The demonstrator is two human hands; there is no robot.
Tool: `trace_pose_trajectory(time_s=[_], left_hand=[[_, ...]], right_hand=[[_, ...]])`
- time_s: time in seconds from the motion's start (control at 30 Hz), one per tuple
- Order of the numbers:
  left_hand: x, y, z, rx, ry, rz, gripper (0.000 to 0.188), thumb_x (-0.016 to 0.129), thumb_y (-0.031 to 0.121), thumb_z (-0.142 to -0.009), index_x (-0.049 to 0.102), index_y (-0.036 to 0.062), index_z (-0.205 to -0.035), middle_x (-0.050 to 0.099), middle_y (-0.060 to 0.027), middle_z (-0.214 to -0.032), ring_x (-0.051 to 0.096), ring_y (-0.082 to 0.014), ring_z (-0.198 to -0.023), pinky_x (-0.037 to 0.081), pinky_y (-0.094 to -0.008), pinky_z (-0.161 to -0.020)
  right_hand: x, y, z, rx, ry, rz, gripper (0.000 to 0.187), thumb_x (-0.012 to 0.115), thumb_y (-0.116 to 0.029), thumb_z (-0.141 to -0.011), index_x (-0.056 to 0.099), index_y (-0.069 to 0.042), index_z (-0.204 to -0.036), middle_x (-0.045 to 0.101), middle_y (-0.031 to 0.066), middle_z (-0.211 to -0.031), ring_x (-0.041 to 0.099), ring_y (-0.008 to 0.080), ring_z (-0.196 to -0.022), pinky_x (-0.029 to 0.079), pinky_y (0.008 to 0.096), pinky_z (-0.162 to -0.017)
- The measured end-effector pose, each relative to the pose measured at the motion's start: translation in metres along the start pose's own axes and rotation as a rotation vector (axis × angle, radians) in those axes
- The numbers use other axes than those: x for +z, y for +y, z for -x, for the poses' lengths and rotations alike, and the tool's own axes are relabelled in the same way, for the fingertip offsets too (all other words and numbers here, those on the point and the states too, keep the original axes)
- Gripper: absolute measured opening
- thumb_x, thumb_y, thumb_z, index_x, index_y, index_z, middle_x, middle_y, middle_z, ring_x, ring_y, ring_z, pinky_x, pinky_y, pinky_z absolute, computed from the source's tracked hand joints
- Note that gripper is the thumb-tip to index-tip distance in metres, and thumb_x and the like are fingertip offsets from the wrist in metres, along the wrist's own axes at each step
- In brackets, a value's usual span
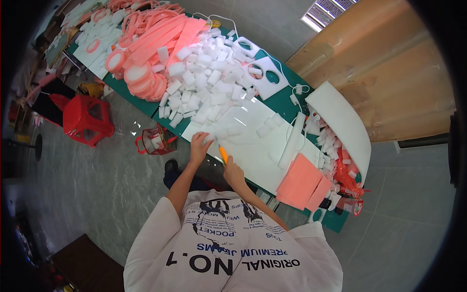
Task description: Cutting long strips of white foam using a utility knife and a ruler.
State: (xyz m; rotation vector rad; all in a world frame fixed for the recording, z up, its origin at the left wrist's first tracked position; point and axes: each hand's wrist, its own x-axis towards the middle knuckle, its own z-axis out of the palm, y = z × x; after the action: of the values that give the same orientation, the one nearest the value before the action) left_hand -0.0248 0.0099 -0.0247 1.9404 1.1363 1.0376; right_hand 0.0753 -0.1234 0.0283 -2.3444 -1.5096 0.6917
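Note:
My left hand [198,149] is closed around a small white foam block [209,138] at the near edge of a glossy white board [243,165]. In my right hand [234,173] is an orange utility knife [223,155], pointing away from me toward that block; its tip is too small to make out. Just beyond my hands, a few translucent white foam pieces [228,132] lie on the board. A large heap of white foam blocks [204,82] rises behind them.
Pink foam strips and rings [151,44] are piled at the far left of the green table [126,92]. Pink foam sheets [299,182] lie at right, near a white curved bin [345,121] of scraps. A red stool [87,119] and a bag [155,140] stand on the floor.

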Motion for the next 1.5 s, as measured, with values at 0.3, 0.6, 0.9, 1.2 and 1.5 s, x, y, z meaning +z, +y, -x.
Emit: trace_pose_trajectory(time_s=[0.3, 0.6, 0.9, 1.2, 1.5], left_hand=[[0.008, 0.002, -0.001, 0.005, 0.076, -0.056, 0.026, 0.067, 0.008, -0.065, 0.059, -0.0004, -0.089, 0.056, -0.0119, -0.087, 0.053, -0.0251, -0.080, 0.043, -0.0302, -0.069], [0.009, 0.007, -0.005, -0.113, 0.074, -0.006, 0.025, 0.067, 0.009, -0.065, 0.059, -0.0007, -0.087, 0.056, -0.0132, -0.085, 0.052, -0.0284, -0.081, 0.042, -0.0338, -0.071], [0.002, 0.007, -0.005, -0.089, 0.031, -0.020, 0.026, 0.066, 0.011, -0.067, 0.058, -0.0018, -0.087, 0.056, -0.0137, -0.086, 0.053, -0.0280, -0.077, 0.043, -0.0333, -0.068], [-0.013, 0.028, -0.018, 0.056, -0.072, -0.025, 0.033, 0.059, 0.011, -0.073, 0.051, 0.0032, -0.104, 0.052, -0.0149, -0.094, 0.050, -0.0279, -0.084, 0.040, -0.0350, -0.073], [0.018, 0.050, -0.040, 0.631, -0.319, -0.481, 0.037, 0.058, 0.014, -0.072, 0.049, 0.0181, -0.108, 0.043, -0.0142, -0.106, 0.043, -0.0305, -0.097, 0.036, -0.0386, -0.079]], right_hand=[[-0.002, 0.001, -0.005, -0.011, 0.035, -0.019, 0.029, 0.050, -0.019, -0.079, 0.037, 0.001, -0.096, 0.055, 0.0211, -0.062, 0.057, 0.0376, -0.058, 0.045, 0.0455, -0.050], [-0.005, -0.001, 0.002, -0.004, 0.046, -0.021, 0.027, 0.050, -0.019, -0.079, 0.038, 0.000, -0.094, 0.056, 0.0199, -0.063, 0.057, 0.0362, -0.058, 0.045, 0.0444, -0.050], [-0.002, -0.008, -0.008, 0.016, 0.058, -0.044, 0.026, 0.052, -0.018, -0.078, 0.037, 0.000, -0.091, 0.056, 0.0206, -0.066, 0.057, 0.0376, -0.062, 0.045, 0.0450, -0.053], [-0.037, 0.033, 0.040, 0.088, 0.038, -0.056, 0.031, 0.051, -0.027, -0.080, 0.040, -0.005, -0.099, 0.056, 0.0193, -0.068, 0.057, 0.0372, -0.061, 0.043, 0.0459, -0.051], [-0.039, 0.113, 0.023, 0.009, 0.323, 0.411, 0.036, 0.054, -0.028, -0.077, 0.046, -0.012, -0.109, 0.047, 0.0114, -0.081, 0.049, 0.0256, -0.077, 0.038, 0.0392, -0.065]])
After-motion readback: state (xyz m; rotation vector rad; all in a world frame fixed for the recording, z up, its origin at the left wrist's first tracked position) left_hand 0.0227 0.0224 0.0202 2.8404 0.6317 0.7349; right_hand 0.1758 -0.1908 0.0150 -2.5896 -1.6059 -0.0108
